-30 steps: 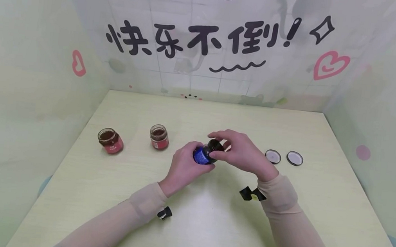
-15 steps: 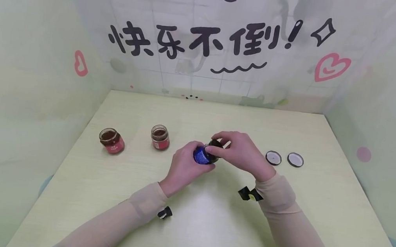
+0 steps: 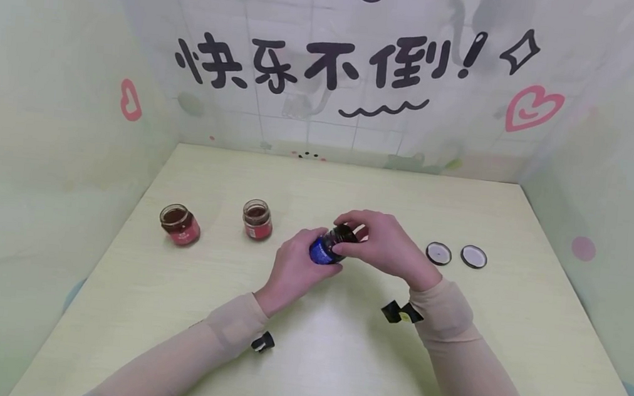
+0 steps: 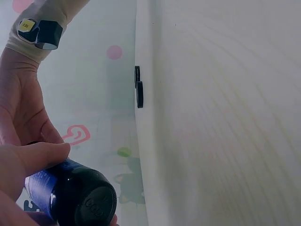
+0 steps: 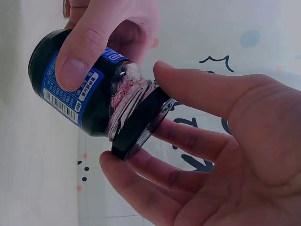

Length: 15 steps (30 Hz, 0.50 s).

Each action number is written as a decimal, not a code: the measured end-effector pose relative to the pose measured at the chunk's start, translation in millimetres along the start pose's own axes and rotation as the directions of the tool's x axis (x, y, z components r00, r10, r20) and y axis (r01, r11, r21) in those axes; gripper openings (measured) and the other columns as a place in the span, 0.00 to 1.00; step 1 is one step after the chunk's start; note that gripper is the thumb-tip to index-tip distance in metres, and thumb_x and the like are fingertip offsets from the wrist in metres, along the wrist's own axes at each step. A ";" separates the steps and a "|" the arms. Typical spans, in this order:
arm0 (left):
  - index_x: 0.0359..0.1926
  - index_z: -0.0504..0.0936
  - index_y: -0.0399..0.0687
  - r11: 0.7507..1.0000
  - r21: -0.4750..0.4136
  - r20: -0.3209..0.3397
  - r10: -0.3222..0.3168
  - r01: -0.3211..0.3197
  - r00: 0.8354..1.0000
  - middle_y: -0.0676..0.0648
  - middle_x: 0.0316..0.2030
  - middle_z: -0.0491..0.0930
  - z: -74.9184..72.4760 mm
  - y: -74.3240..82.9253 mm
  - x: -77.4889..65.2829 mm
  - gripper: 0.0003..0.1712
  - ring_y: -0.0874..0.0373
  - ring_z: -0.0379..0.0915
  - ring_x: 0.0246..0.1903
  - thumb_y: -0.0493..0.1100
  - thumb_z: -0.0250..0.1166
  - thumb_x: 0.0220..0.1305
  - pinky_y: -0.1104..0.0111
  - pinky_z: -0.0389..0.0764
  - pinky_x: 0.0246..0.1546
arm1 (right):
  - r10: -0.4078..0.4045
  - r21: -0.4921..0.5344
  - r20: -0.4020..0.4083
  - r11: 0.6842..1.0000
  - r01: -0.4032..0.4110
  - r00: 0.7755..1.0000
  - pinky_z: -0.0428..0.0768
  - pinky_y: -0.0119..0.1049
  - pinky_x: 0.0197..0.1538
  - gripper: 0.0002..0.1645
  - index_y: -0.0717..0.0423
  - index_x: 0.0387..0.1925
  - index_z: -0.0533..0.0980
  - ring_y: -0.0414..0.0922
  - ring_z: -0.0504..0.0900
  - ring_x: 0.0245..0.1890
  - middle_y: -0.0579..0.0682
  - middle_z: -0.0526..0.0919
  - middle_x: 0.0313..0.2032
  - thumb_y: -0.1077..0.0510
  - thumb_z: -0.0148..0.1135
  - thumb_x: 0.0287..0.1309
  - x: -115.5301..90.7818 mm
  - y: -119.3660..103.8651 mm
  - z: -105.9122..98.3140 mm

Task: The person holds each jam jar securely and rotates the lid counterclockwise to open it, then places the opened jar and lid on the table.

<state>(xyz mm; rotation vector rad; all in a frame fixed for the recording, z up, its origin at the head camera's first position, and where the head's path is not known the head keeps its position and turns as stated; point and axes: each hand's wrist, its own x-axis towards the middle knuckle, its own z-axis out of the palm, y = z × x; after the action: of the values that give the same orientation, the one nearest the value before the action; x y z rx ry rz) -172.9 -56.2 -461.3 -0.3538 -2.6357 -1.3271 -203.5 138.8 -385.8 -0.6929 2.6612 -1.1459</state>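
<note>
A dark glass jar (image 3: 320, 250) with a blue label is held tilted above the table by my left hand (image 3: 295, 264), whose fingers and thumb wrap its body. Its neck points up and to the right. My right hand (image 3: 385, 245) pinches the black lid (image 5: 141, 123) by the rim, thumb on one side and a fingertip on the other. Between lid and shoulder, the right wrist view shows the neck with crinkled clear film (image 5: 128, 96). From the left wrist view the jar's dark base (image 4: 96, 205) is visible.
Two lidless jars with red labels stand at the left, a tilted-looking one (image 3: 182, 233) and another (image 3: 258, 227) nearer the middle. On the right, two lids (image 3: 438, 253) lie with white insides up. Walls enclose the table (image 3: 331, 363) behind and at both sides.
My right thumb and fingers have shifted round the lid, over toward the jar and back again. The left hand keeps the jar in nearly the same place.
</note>
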 end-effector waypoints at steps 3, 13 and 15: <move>0.56 0.80 0.47 1.000 -0.004 -0.003 -0.007 0.007 1.000 0.47 0.47 0.82 -1.2 -0.2 0.1 0.35 0.51 0.79 0.45 0.50 0.81 0.46 0.55 0.78 0.49 | -0.022 0.021 -0.013 1.000 0.022 1.000 0.83 0.40 0.40 0.22 0.44 0.52 0.82 0.45 0.84 0.40 0.42 0.84 0.42 0.47 0.76 0.55 -0.6 2.1 -1.0; 0.52 0.80 0.53 0.992 -0.061 -0.017 -0.114 0.112 0.993 0.52 0.45 0.84 -5.8 -11.3 1.0 0.32 0.56 0.79 0.44 0.51 0.82 0.47 0.58 0.78 0.46 | 0.098 0.158 -0.035 0.983 -0.091 0.995 0.81 0.45 0.44 0.24 0.45 0.48 0.78 0.45 0.84 0.40 0.47 0.86 0.36 0.44 0.77 0.52 3.1 31.5 -2.2; 0.52 0.80 0.55 0.989 -0.068 -0.018 -0.135 0.134 0.991 0.52 0.44 0.84 -6.7 -15.3 0.2 0.32 0.56 0.80 0.44 0.52 0.82 0.46 0.59 0.78 0.46 | 0.138 0.176 -0.033 0.976 -0.130 0.990 0.81 0.45 0.45 0.26 0.46 0.47 0.78 0.46 0.84 0.39 0.48 0.86 0.36 0.41 0.78 0.51 3.8 42.6 0.4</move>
<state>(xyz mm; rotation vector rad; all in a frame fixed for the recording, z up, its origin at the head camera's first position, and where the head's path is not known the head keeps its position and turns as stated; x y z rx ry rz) -177.2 -70.4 -469.0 -0.1707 -2.6428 -1.4527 -221.7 162.3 -416.6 -0.4551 2.5578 -1.3493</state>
